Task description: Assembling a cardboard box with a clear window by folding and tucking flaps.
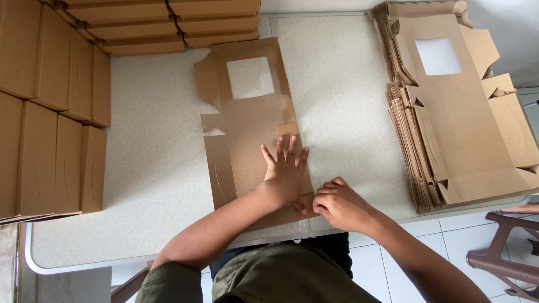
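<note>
A flat brown cardboard box blank [247, 126] with a square window cutout lies on the pale table [157, 168] in front of me. My left hand [286, 174] presses flat on its lower right part, fingers spread. My right hand [337, 203] pinches the blank's lower right flap at the near edge, fingers curled on it.
A tall stack of unfolded box blanks [455, 112] lies at the right side of the table. Finished brown boxes [50, 112] are stacked at the left, and more [168, 25] along the far edge. A brown plastic stool [505, 258] stands on the tiled floor at lower right.
</note>
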